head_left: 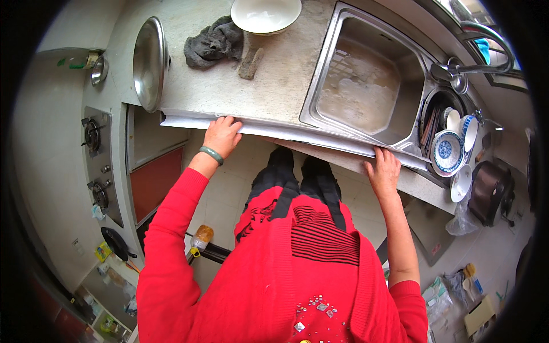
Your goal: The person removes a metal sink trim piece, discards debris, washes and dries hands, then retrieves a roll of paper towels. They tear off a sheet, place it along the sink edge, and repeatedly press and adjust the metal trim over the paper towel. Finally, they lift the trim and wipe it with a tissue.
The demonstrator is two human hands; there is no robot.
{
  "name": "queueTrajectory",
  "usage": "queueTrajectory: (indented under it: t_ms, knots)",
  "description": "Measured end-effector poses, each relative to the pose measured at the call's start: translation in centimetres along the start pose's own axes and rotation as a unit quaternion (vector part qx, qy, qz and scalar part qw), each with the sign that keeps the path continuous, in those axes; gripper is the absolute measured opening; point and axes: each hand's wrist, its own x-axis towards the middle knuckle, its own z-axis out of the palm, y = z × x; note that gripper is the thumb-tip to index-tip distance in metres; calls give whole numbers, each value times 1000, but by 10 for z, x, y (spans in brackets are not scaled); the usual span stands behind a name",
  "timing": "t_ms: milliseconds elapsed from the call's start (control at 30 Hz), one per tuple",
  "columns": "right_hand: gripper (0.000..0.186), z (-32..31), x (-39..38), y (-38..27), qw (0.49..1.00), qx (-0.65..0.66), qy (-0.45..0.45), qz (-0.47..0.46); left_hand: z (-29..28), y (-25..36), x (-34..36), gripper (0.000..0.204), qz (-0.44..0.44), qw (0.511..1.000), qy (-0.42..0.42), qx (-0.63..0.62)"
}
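Left hand (222,137): fingers slightly bent, close together, tips over the upper edge of a long whitish strip (286,132), toward its left end. Can't tell if the thumb pinches from below.

Right hand (384,171): fingers close together, bent onto the same strip toward its right end, thumb set apart on the near side. Can't tell if it's a pinch or just contact.

Strip position: under the fingertips of both hands, long span between them, running along the front edge of the countertop (274,91). Left end sticks out past the left hand, right end past the right, near a blue-and-white bowl (447,153).

Beyond the strip: sink (315,86) with cloudy water, in front of the right hand. Grey cloth (214,44), small block (250,64) and white bowl (266,14) sit farther back, well apart from the fingers.
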Motion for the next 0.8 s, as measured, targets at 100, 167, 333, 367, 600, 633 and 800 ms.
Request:
queueTrajectory:
  t_ms: [100, 167, 333, 367, 600, 633, 800]
  knots:
    - [53, -3, 0, 10, 1000, -7, -6, -4, 0, -4, -1, 26, 6, 1000, 7, 4]
    - [49, -4, 1, 17, 1000, -13, 0, -4, 1, -7, -2, 25, 15, 1000, 7, 12]
    - [46, -3, 0, 29, 1000, -25, 8, -2, 3, -8, -2, 24, 5, 1000, 6, 20]
    - [45, -3, 0, 31, 1000, -26, 12, -10, 4, -7, -2, 24, -3, 1000, 3, 21]
    - [48, 2, 3, 39, 999, -43, -2, -15, 2, -5, -2, 23, -32, 998, -4, 51]
    - [48, 1, 3, 40, 999, -42, 1, -19, 1, -5, -1, 23, -39, 998, -10, 56]
    - [50, -7, -4, 37, 1000, -16, 9, -26, -9, 2, -4, 28, -38, 997, -2, 71]
